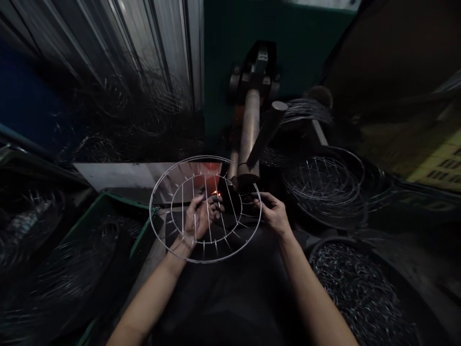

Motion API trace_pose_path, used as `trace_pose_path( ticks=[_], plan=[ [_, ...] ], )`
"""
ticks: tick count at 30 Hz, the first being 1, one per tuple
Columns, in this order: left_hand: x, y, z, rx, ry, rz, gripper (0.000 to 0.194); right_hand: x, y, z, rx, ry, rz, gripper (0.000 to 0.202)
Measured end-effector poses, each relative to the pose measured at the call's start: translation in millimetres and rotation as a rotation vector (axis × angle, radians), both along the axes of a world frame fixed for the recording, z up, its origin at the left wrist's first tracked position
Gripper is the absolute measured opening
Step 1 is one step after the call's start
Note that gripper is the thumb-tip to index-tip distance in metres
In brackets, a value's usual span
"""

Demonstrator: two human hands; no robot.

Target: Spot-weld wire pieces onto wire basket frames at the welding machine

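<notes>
A round wire rack [204, 262], with two rings joined by short spokes and several parallel wires across the middle, is held up in front of the machine. At its right rim my right hand [276, 214] pinches the wire between thumb and fingers. My left hand [201, 216] lies behind the crossing wires, palm partly up and fingers curled; what it grips there I cannot make out. An orange glow [216, 193] shows by the left fingertips. Just beyond the hands is a thick metal cylinder [251, 129] of the machine, its near end dark.
Finished-looking wire racks [324, 180] lie stacked at right. Below them stands a round tub [317, 245] of small metal pieces. Left are green-edged bins [104, 198] with wire parts. A pale panel [118, 178] lies behind my left hand; a slanting bar [268, 132] juts beside the cylinder.
</notes>
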State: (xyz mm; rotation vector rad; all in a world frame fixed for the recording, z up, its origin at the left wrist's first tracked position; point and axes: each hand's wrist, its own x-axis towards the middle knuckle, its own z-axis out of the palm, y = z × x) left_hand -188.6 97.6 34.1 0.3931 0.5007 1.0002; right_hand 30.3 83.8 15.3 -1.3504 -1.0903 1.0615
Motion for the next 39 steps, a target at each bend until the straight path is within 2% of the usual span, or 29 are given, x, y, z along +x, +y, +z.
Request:
trace_pose_path(
  ticks=[5,10,15,20,26,33,36,39],
  plan=[
    [11.0,-6.9,4.7,0.037,-0.009,0.102,0.021,-6.6,13.3,8.6,0.086,-0.033,0.008,0.025],
    [14.8,-8.6,-6.5,0.101,0.034,0.11,0.024,-7.9,23.5,7.2,0.063,-0.029,-0.015,0.025],
    [9.7,-5.1,-13.6,0.146,0.017,0.099,0.028,-4.6,14.3,4.6,0.031,0.03,-0.007,0.029],
    [7.8,1.5,-1.3,0.099,0.009,0.037,0.037,5.5,-3.8,3.4,0.026,-0.082,-0.011,0.035],
    [20.6,-1.7,2.4,0.077,0.07,0.237,0.032,9.2,-6.6,-4.7,-0.007,-0.05,-0.002,0.031],
    [32.5,5.1,6.5,0.036,0.031,0.368,0.016,0.1,12.8,10.1,0.028,-0.039,0.005,0.032],
    [37.4,5.6,0.2,0.05,0.026,0.385,0.018,2.2,16.2,7.0,0.041,-0.062,0.02,0.033],
    [37.0,5.1,-17.3,0.069,-0.002,0.359,0.025,7.2,16.4,-3.9,0.055,-0.094,-0.005,0.033]
  ],
)
